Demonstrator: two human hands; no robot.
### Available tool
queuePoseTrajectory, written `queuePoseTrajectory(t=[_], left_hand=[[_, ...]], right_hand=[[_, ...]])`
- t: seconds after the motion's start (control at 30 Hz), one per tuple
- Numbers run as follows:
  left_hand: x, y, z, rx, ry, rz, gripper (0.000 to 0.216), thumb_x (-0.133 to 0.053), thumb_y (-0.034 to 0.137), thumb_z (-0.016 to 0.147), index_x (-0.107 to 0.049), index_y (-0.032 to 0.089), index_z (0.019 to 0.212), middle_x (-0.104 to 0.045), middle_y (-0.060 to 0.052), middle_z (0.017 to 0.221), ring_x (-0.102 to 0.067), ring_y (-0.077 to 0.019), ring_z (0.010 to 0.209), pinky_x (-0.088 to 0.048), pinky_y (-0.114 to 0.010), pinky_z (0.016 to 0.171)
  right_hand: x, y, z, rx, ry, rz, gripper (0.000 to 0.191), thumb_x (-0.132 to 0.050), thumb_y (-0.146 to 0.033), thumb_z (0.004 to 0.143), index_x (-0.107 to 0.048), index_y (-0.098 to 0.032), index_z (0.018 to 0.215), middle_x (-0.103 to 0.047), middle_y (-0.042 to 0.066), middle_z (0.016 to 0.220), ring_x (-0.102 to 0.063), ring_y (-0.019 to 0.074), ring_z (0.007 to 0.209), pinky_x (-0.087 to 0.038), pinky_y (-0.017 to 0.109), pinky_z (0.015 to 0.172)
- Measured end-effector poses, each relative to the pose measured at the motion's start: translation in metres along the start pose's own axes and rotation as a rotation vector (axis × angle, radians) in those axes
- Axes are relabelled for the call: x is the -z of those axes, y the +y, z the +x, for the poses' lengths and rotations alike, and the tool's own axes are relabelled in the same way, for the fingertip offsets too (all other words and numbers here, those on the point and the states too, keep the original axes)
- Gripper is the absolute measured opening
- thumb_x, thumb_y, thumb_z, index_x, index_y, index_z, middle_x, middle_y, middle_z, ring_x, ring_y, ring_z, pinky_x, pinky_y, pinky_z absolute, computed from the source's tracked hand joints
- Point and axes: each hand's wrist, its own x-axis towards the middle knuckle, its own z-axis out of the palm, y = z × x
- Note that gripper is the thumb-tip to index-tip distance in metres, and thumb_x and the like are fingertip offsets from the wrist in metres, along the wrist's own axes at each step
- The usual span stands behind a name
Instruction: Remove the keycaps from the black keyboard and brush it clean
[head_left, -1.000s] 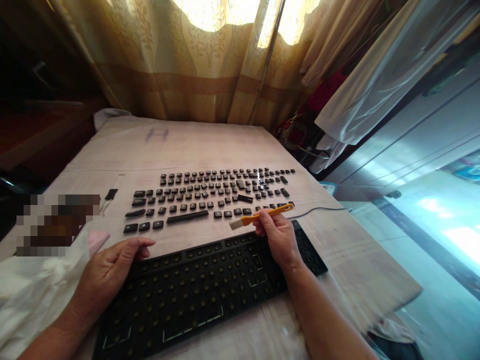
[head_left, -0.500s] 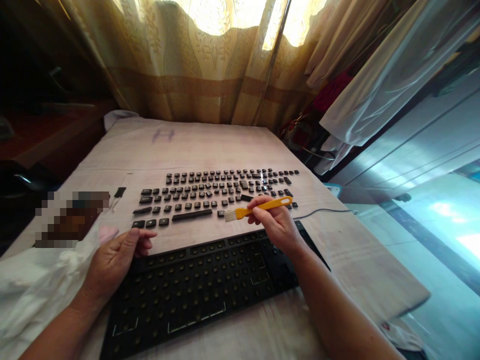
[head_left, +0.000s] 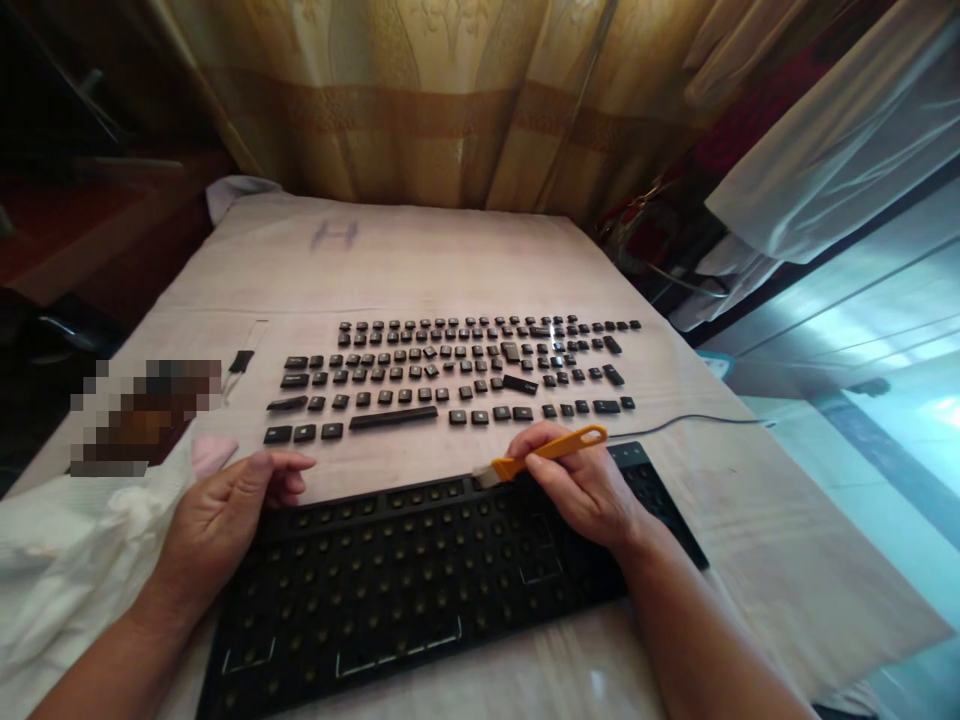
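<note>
A black keyboard base with its keycaps off lies in front of me on a pale cloth. My left hand grips its upper left corner, fingers curled over the edge. My right hand pinches a small orange-handled brush, whose bristles touch the top edge of the keyboard base near its middle. The removed black keycaps are laid out in rows on the cloth just beyond.
The cloth-covered table ends at a curtain behind. A thin cable runs off to the right. White crumpled cloth and a pink item lie at the left. A small black part sits left of the keycaps.
My right hand has brought the brush down from above the keycaps to the keyboard base's top edge. The view has tilted downward. My left hand has stayed on the corner.
</note>
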Motion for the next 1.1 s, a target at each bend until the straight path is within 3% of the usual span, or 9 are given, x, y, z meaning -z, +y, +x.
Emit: queuePoseTrajectory(t=[0.13,0.27,0.37,0.5,0.73,0.93,1.1], left_hand=[[0.001,0.002,-0.002,-0.02,0.007,0.036,0.066,-0.055,0.086,0.075,-0.079,0.024,0.079,-0.071,-0.002,0.063,-0.066,-0.0167,0.057,-0.059,-0.028,0.057],[0.001,0.0,-0.007,0.004,0.02,0.074,0.058,-0.053,0.08,0.081,-0.079,0.028,0.081,-0.072,-0.001,0.065,-0.068,-0.0189,0.06,-0.061,-0.033,0.061],[0.0,-0.006,-0.012,0.04,0.068,0.077,0.047,-0.053,0.07,0.088,-0.079,0.031,0.083,-0.073,0.001,0.07,-0.069,-0.0192,0.066,-0.06,-0.032,0.066],[0.002,-0.01,-0.015,0.076,0.094,0.066,0.045,-0.053,0.066,0.091,-0.079,0.03,0.085,-0.074,0.001,0.073,-0.068,-0.0189,0.066,-0.058,-0.031,0.065],[0.0,-0.003,-0.006,0.005,0.04,0.037,0.065,-0.049,0.08,0.084,-0.077,0.021,0.083,-0.071,-0.003,0.068,-0.066,-0.0182,0.06,-0.058,-0.031,0.06],[-0.004,0.003,-0.005,-0.002,0.143,0.002,0.076,-0.047,0.089,0.075,-0.076,0.019,0.079,-0.068,-0.003,0.064,-0.063,-0.0164,0.055,-0.056,-0.028,0.054],[-0.005,0.006,-0.005,0.025,0.251,0.0,0.075,-0.05,0.09,0.072,-0.075,0.02,0.073,-0.065,-0.002,0.059,-0.059,-0.0147,0.05,-0.053,-0.027,0.051]], right_hand=[[-0.005,0.001,0.0,-0.018,-0.001,0.094,0.014,-0.053,-0.019,0.093,-0.067,-0.021,0.091,-0.073,0.004,0.082,-0.071,0.0179,0.074,-0.058,0.029,0.069],[-0.006,0.004,-0.004,-0.15,0.217,0.35,0.015,-0.057,-0.03,0.099,-0.07,-0.022,0.098,-0.075,0.004,0.093,-0.074,0.0154,0.071,-0.062,0.026,0.064],[-0.003,0.008,-0.007,-0.201,0.325,0.409,0.013,-0.064,-0.034,0.098,-0.073,-0.025,0.098,-0.075,0.002,0.096,-0.073,0.0133,0.07,-0.063,0.024,0.065],[-0.001,0.01,-0.007,-0.202,0.278,0.387,0.014,-0.068,-0.037,0.095,-0.075,-0.025,0.097,-0.075,0.002,0.093,-0.072,0.013,0.067,-0.062,0.024,0.063],[-0.002,0.005,-0.004,-0.194,0.228,0.33,0.018,-0.067,-0.037,0.093,-0.073,-0.021,0.093,-0.073,0.003,0.079,-0.071,0.0153,0.064,-0.059,0.027,0.062],[-0.014,0.007,-0.003,-0.078,0.233,0.227,0.014,-0.061,-0.031,0.092,-0.071,-0.021,0.094,-0.074,0.004,0.084,-0.066,0.0146,0.061,-0.057,0.029,0.061],[-0.018,0.002,-0.006,0.049,0.243,0.158,0.014,-0.055,-0.021,0.094,-0.069,-0.021,0.095,-0.072,0.002,0.076,-0.067,0.0151,0.062,-0.057,0.028,0.065]])
